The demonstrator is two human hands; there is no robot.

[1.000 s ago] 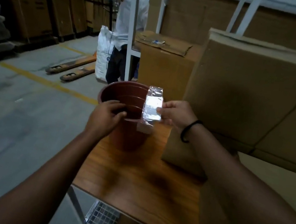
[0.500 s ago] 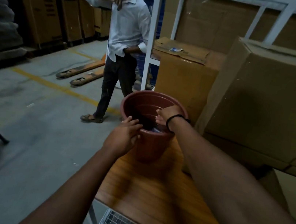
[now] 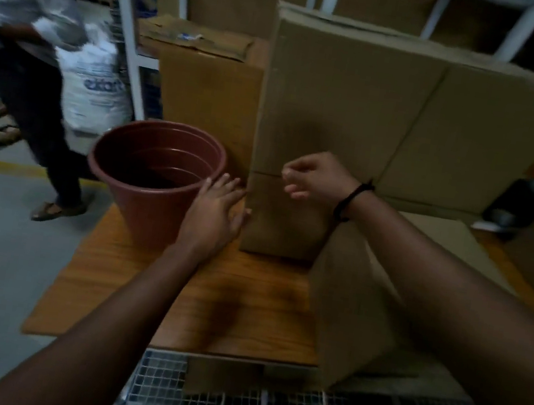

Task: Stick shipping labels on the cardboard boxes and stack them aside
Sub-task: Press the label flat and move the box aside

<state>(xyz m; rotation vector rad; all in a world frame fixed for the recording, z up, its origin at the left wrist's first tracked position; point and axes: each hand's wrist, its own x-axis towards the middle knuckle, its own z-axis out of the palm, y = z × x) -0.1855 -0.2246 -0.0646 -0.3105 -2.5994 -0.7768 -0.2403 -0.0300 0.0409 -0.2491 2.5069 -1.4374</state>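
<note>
Probably light, stiff box (image 3: 342, 109) at twelve o'clock; we'd grip its side edges. Our left hand (image 3: 213, 215) spread, right hand (image 3: 314, 178) curled, hold unclear.

Left forearm (image 3: 126, 302) runs in from near-left, bare, angled toward far-right. Left hand (image 3: 214, 211) is flat, back up, fingers (image 3: 226, 184) straight, slightly spread, pointing far. Right forearm (image 3: 437, 280) runs in from near-right, bare. Right hand (image 3: 317, 178) sits farther than the left, fingers curled in, thumb near index. Too blurred to tell if it pinches anything. Black band (image 3: 351, 199) on right wrist.
</note>
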